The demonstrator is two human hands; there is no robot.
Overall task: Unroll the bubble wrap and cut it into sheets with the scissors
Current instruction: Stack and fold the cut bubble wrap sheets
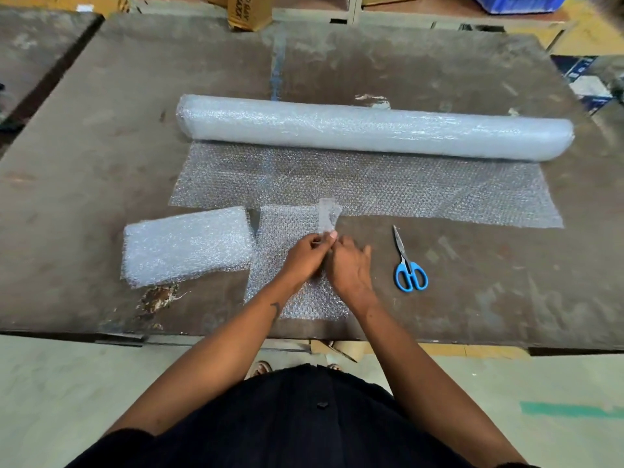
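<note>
A long bubble wrap roll [371,128] lies across the table, with an unrolled stretch [405,190] spread flat in front of it. A cut sheet [287,231] lies near the front edge. Above it, my left hand [305,256] and my right hand [349,261] meet and pinch a small narrow strip of bubble wrap [327,214] that stands up from my fingers. To the left of the sheet sits a stack of cut sheets [185,244]. Blue-handled scissors [407,261] lie shut on the table to the right of my hands, untouched.
The worn brown table [101,146] has a chipped patch [158,298] near its front edge. Cardboard boxes [246,11] stand beyond the far edge, and a blue crate [520,1] is at the back right. Concrete floor lies below me.
</note>
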